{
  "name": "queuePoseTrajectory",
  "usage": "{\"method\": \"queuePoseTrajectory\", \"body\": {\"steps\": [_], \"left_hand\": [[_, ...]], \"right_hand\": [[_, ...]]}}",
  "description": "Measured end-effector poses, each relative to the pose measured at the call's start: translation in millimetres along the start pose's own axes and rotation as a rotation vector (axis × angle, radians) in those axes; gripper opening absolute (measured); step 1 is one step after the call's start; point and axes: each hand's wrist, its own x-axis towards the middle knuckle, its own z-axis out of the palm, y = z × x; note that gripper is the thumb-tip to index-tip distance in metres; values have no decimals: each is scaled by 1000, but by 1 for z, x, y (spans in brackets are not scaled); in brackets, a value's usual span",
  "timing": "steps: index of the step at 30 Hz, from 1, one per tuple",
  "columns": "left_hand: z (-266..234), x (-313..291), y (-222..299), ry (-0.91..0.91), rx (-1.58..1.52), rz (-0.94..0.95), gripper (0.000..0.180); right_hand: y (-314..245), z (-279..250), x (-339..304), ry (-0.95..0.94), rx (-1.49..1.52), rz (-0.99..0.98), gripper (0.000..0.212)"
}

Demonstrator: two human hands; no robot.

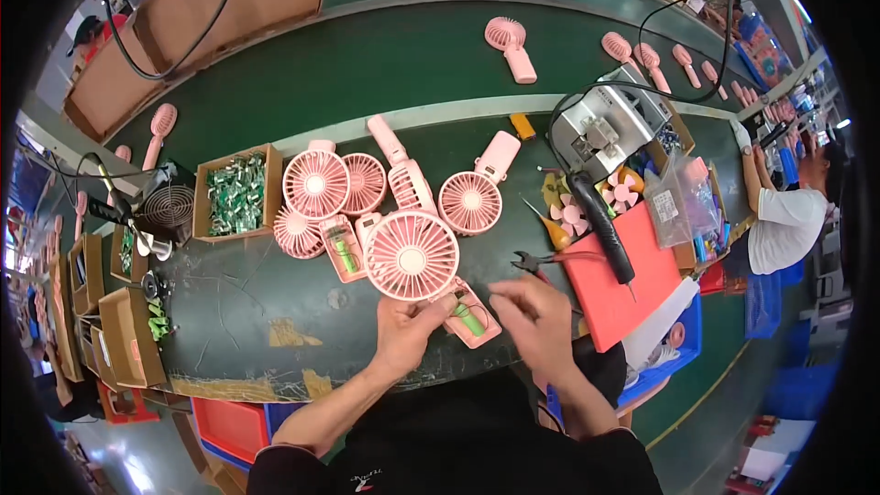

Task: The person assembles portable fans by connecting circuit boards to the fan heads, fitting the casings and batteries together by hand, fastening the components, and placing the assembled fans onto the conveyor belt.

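Note:
My left hand (401, 335) is closed round the neck of a pink handheld fan (412, 255), thumb pressed on it. The fan's round grille points up and away from me. Its handle lies uncovered toward the right, showing a green battery (470, 319) and thin wires inside. Just right of that handle hovers my right hand (541, 321), fingers curled and thumb and fingertips close together; what they pinch, if anything, is too small to tell. Beyond the held fan several more pink fans (315, 184) lie bunched, one with an uncovered handle and a green battery (345, 255).
A cardboard box of green circuit boards (236, 192) stands left. To the right are cutting pliers (532, 263), a black-handled electric screwdriver (600, 229), a red-orange sheet (632, 266) and a grey metal device (605, 124). A green conveyor (385, 55) carrying pink fans runs behind; a co-worker (793, 220) sits right.

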Motion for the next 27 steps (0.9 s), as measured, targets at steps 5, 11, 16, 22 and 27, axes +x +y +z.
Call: {"method": "queuePoseTrajectory", "body": {"steps": [5, 11, 16, 22, 27], "left_hand": [[-3, -3, -7, -12, -77, -1, 24], [-2, -8, -5, -3, -13, -36, 21], [-3, 2, -5, -35, 4, -51, 22], [0, 5, -4, -43, -111, -122, 21], [1, 3, -7, -1, -108, -64, 23]], "right_hand": [[10, 0, 19, -205, 315, 178, 13], [15, 2, 19, -318, 264, 227, 11], [15, 6, 30, -312, 58, 148, 6], [19, -4, 28, -368, 379, 355, 6], [17, -5, -2, -121, 56, 34, 7]]}}
